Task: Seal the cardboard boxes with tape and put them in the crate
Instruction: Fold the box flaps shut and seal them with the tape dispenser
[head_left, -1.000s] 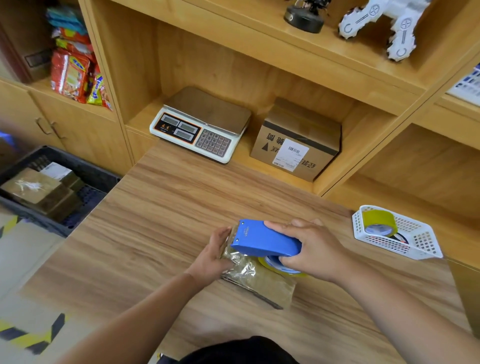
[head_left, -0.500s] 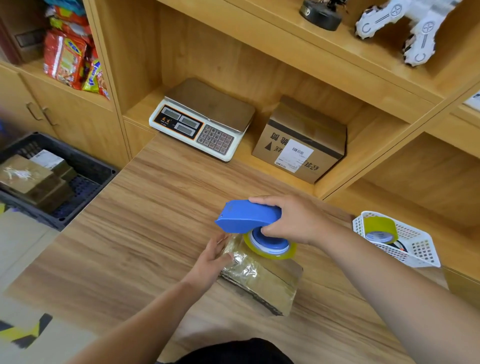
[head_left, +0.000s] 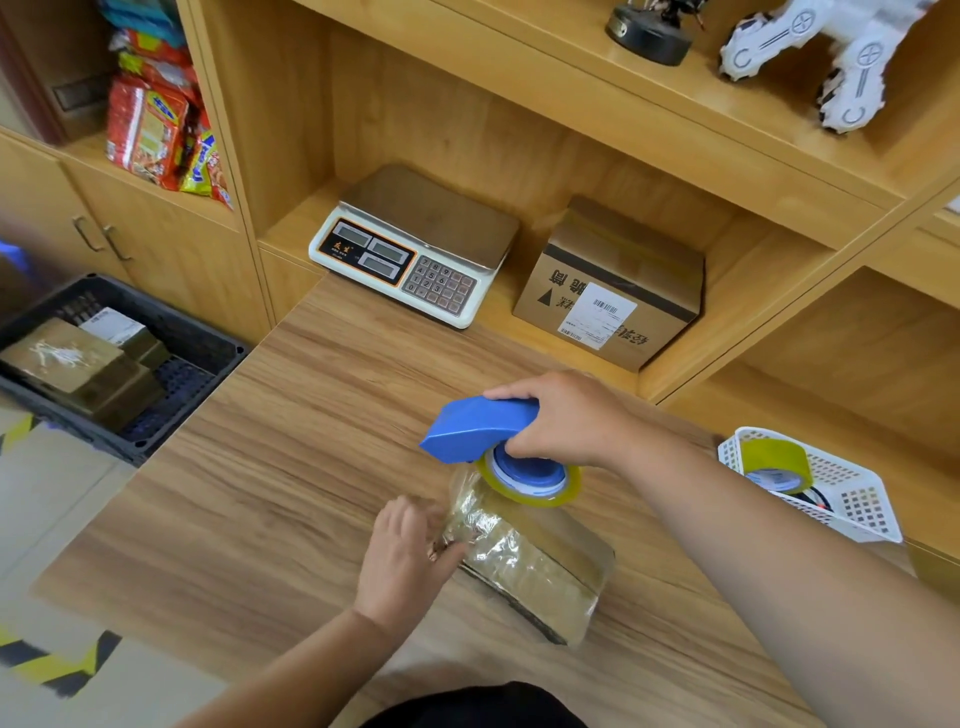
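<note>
A small flat cardboard box (head_left: 540, 564), shiny with clear tape, lies on the wooden table (head_left: 249, 467). My left hand (head_left: 402, 558) presses its fingers against the box's left end. My right hand (head_left: 563, 418) grips a blue tape dispenser (head_left: 480, 428) with a yellowish tape roll, held just above the box's far end; a strip of tape runs from it down to the box. On the floor at the left stands a dark crate (head_left: 171, 332) with taped boxes (head_left: 78, 369) inside.
A weighing scale (head_left: 415, 244) and a larger labelled carton (head_left: 613, 291) sit on the shelf behind the table. A white basket (head_left: 852, 499) with a spare tape roll (head_left: 774, 462) stands at the right. Snack packets (head_left: 156, 130) fill the left shelf.
My right hand has lifted the dispenser off the box and drawn it toward the far end, pulling tape out. My left hand stays on the box's left end.
</note>
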